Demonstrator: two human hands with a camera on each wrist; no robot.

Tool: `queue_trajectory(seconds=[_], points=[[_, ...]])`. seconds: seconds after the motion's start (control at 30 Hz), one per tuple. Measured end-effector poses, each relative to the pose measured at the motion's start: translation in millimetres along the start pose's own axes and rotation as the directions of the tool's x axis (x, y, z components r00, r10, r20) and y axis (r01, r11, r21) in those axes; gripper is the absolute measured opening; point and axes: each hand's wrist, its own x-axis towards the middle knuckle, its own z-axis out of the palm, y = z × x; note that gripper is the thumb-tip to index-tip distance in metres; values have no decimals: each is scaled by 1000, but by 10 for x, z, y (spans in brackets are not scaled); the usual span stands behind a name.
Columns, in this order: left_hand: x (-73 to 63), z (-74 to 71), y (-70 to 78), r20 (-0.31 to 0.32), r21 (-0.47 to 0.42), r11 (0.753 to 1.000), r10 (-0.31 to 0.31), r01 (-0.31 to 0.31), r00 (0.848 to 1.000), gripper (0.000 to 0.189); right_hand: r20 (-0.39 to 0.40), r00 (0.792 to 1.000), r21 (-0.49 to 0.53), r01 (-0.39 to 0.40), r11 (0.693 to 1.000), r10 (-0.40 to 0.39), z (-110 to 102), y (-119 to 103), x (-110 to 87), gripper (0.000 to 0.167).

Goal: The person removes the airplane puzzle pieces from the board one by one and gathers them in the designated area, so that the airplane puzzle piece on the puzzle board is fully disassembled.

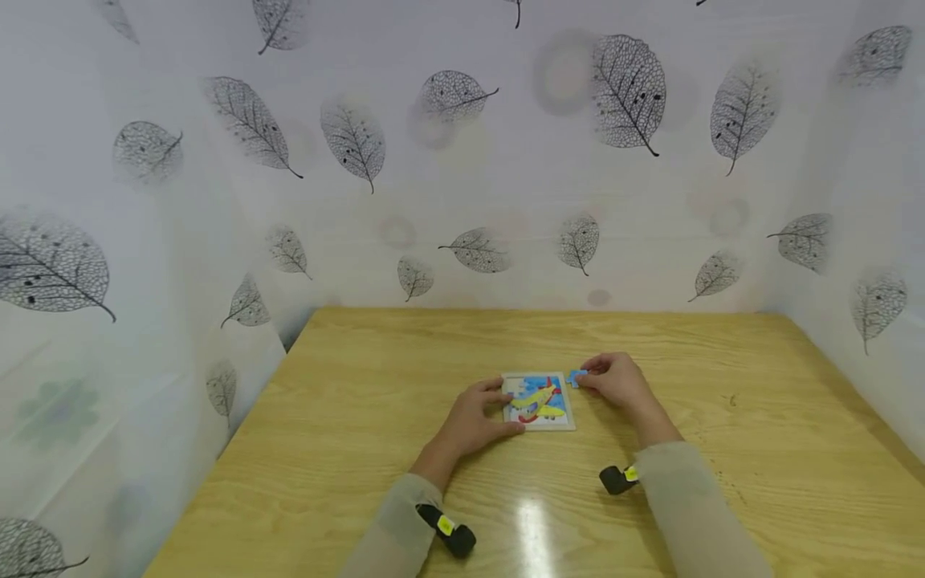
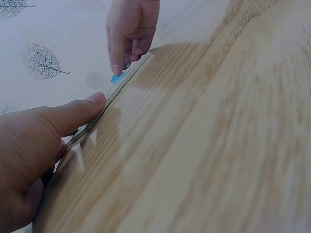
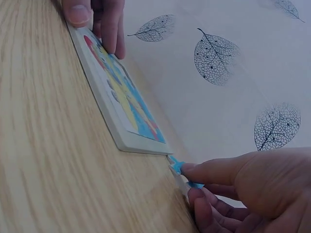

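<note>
Fingers of right hand point(image 1: 620, 384) pinching blue puzzle piece point(image 1: 574, 376), left hand point(image 1: 472, 419) gripping puzzle tray point(image 3: 143, 144) (yellow airplane point(image 1: 535, 399) pictured).

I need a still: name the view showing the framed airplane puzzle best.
The head view: it shows the puzzle from above, printed face readable, though the left hand covers part of its edge. The right wrist view shows it larger but steeply slanted; the left wrist view, little beyond its edge.

L hand point(image 1: 471, 413) w/ thumb point(image 2: 80, 115) spread, R hand point(image 1: 620, 384) in pinch grip, both forearms point(image 1: 697, 506) angled inwd
</note>
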Motion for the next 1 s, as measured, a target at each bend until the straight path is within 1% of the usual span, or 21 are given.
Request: queue_trajectory(seconds=[0.13, 0.23, 0.3, 0.37, 0.53, 0.63, 0.7, 0.77, 0.9, 0.97, 1.0], points=[[-16, -12, -8, 3, -9, 1000, -7, 7, 1000, 59, -27, 1000, -105, 3, 994, -6, 36, -30, -3, 33], [-15, -31, -9, -1, -12, 1000, -14, 14, 1000, 60, -46, 998, -199, 30, 980, -40, 62, -76, 3, 34], [-5, -44, -8, -11, -13, 1000, -6, 6, 1000, 60, -60, 996, -234, 48, 971, -64, 81, -124, 8, 32], [10, -54, -8, -20, -13, 1000, 0, 0, 1000, 59, -75, 994, -246, 63, 967, -84, 102, -168, 8, 30], [34, -37, -15, -10, -26, 1000, 9, -9, 1000, 58, -97, 992, -211, 61, 976, -83, 171, -227, -12, 26], [37, -9, -27, 1, -21, 1000, 5, -5, 1000, 58, -80, 993, -182, 66, 981, -81, 240, -218, -13, 27], [33, 2, -30, 5, -10, 1000, 5, -5, 1000, 59, -53, 995, -139, 73, 988, -81, 297, -217, -11, 28], [29, 8, -37, 5, 8, 1000, 6, -6, 1000, 59, -10, 996, -64, 86, 994, -87, 358, -233, -8, 28], [21, 9, -47, 3, 19, 1000, 22, -22, 1000, 60, 71, 992, 73, 96, 993, -102, 495, -279, -16, 28], [19, 9, -53, 2, 17, 999, 28, -28, 1000, 60, 101, 988, 102, 109, 989, -120, 566, -297, -20, 27], [18, 11, -56, 0, 15, 999, 33, -33, 999, 60, 105, 986, 82, 124, 989, -132, 598, -303, -24, 26]])
